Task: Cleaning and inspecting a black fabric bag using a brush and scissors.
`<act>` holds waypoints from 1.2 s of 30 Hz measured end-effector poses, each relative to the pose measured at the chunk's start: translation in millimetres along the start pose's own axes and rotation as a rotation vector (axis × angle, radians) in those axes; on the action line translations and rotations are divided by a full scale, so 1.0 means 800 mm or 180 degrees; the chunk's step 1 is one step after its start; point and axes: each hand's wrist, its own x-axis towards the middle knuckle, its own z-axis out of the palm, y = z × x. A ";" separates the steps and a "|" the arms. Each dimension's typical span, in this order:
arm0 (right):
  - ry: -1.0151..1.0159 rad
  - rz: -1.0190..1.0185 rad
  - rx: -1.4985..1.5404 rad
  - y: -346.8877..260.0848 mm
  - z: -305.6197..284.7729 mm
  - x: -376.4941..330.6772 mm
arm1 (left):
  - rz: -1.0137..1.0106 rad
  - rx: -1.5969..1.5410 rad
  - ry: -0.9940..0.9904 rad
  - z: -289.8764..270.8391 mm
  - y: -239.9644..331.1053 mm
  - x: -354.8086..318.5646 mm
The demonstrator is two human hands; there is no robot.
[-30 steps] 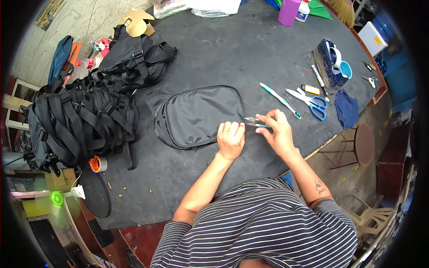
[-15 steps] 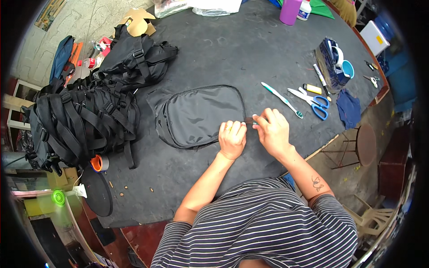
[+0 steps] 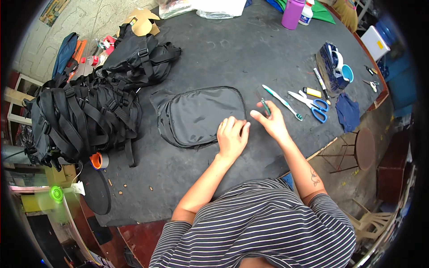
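Note:
A black bag (image 3: 205,114) with a rounded zipped outline lies flat on the dark table. My left hand (image 3: 232,136) rests on its lower right edge, fingers loosely apart, the thumb off to the side. Just right of the bag, my right hand (image 3: 271,121) holds a small slim dark-green tool (image 3: 265,106) between thumb and fingers; its thin tip points away from me, and its exact kind is too small to make out. A white and teal toothbrush (image 3: 282,102) lies to the right of that hand, with blue-handled scissors (image 3: 318,106) beyond it.
Black strapped backpacks (image 3: 85,116) are heaped at the left, near an orange tape roll (image 3: 99,161). At the right are a yellow lighter-like item (image 3: 312,92), a marker (image 3: 320,78), a blue cloth (image 3: 347,112) and a taped holder (image 3: 330,67). A purple bottle (image 3: 292,14) stands far off.
My right hand has drawn away from the bag's edge and my left fingers, tipping the small tool upward. My left hand has loosened its fingers but stays at the edge.

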 end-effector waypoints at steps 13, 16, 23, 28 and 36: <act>-0.0512 0.0405 0.1125 -0.004 0.014 0.003 | -0.0416 0.0455 -0.0446 0.016 -0.018 0.040; -0.0092 0.0130 0.0613 -0.015 -0.001 0.006 | -0.0190 0.0661 -0.0343 0.027 -0.028 0.033; 0.0352 -0.1286 -0.1369 -0.059 -0.022 -0.008 | -0.0810 -0.0463 0.0043 0.019 -0.029 0.025; 0.0357 -0.1944 -0.1945 -0.067 -0.016 -0.009 | -0.0498 -0.0048 -0.0131 0.016 -0.025 0.026; 0.0314 -0.1926 -0.1947 -0.067 -0.009 -0.009 | -0.0496 0.0090 -0.0049 0.022 -0.028 0.024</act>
